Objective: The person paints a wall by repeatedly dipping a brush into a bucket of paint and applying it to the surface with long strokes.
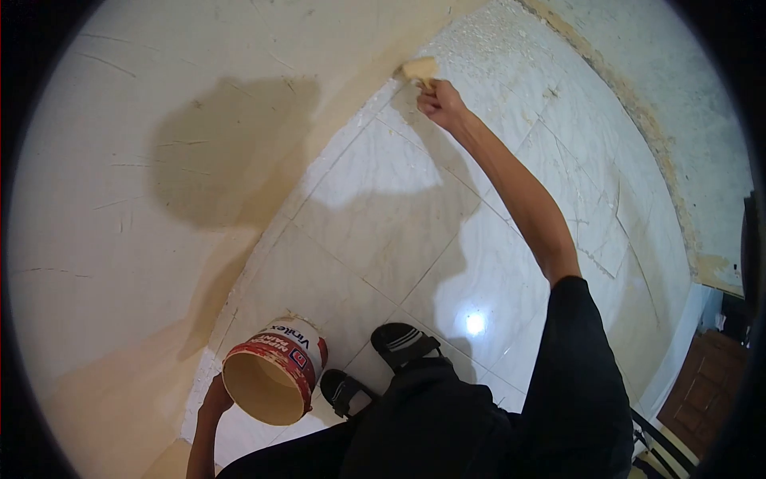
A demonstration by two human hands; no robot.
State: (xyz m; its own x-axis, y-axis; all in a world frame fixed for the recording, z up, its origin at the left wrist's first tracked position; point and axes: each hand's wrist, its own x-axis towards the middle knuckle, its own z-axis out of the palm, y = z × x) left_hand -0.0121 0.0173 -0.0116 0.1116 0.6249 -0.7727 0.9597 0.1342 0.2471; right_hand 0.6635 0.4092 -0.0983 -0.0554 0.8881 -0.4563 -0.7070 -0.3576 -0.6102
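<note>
My right hand (441,104) is stretched far forward, its fingers wrapped round the handle of a paintbrush (420,69). The wide, cream-coloured brush head is at the foot of the wall, where it meets the tiled floor. At the lower left, my left hand (215,397) grips the side of a paint bucket (281,351) near its rim. The bucket is white and red with printed lettering, and its open mouth faces me, showing cream-coloured inner walls. Part of the left hand's grip is hidden behind the bucket.
A cream wall (96,160) with scratches runs along the left. White marble-like tiles (359,239) cover the floor, with specks and a loose sheet-like piece (602,239) at right. My sandalled feet (399,345) stand beside the bucket. A brown wooden door (702,383) is at the lower right.
</note>
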